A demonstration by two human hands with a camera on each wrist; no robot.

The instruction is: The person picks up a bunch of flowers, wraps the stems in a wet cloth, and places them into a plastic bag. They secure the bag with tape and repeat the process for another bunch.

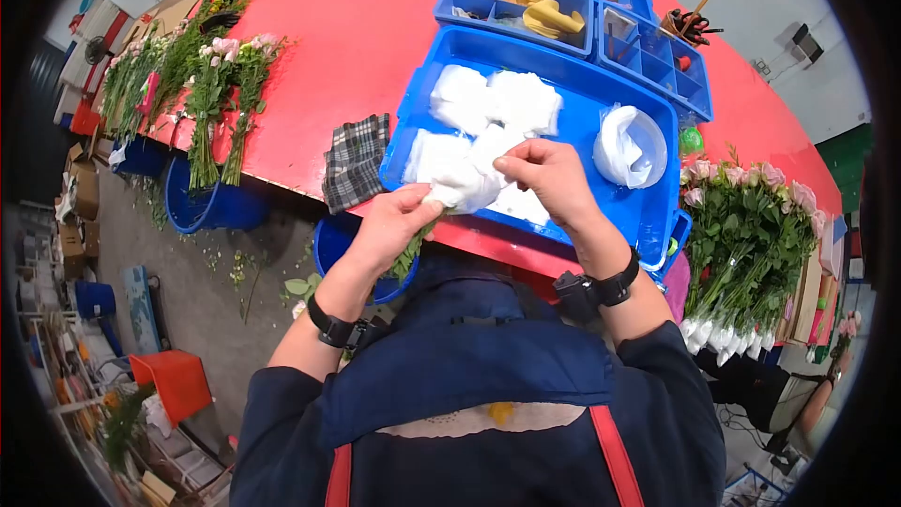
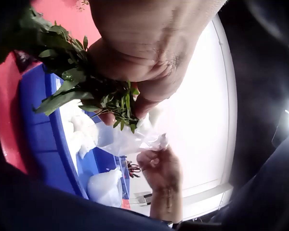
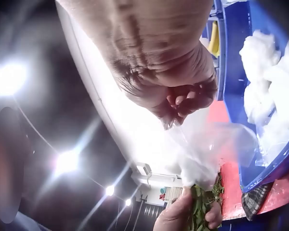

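My left hand grips a bunch of leafy stems near its end. A clear plastic bag surrounds that end, with something white and soft inside. The fingers and thumb of my right hand pinch a corner of the bag, pulling it taut in the wrist views. Both hands are over the near edge of a blue tray. Inside the tray lie white cotton-like wads and a translucent bowl with white material in it.
A checked cloth lies left of the tray, on the red table. Cut flowers are at the left; a bundle of pink roses with white-wrapped ends stands right. Blue buckets stand below the edge. Divided boxes sit behind.
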